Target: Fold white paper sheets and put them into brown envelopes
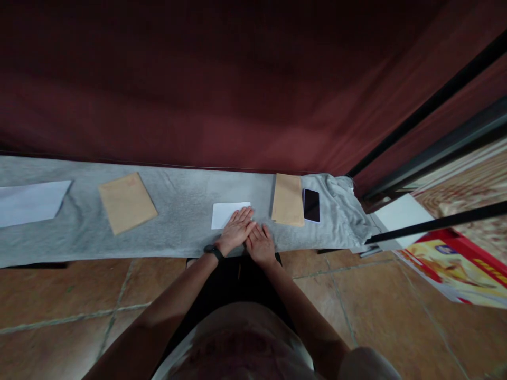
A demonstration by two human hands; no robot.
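Observation:
A folded white sheet of paper [222, 214] lies on the grey cloth in front of me. My left hand [236, 229], with a dark band on its wrist, lies flat across the paper's right part, fingers stretched out. Beside it my right hand [260, 244] rests flat on the cloth near the front edge, its fingers out and meeting the left hand's thumb. Neither hand grips anything. To the right lies a small stack of brown envelopes [288, 199], apart from both hands.
The grey cloth [182, 211] covers a long narrow table. At left lie another brown envelope [128, 203] and white sheets [31, 202]. A phone [311, 205] sits right of the stack. Dark bars [435, 224] and a red-yellow box [455, 269] stand at right; a maroon curtain [237, 105] hangs behind.

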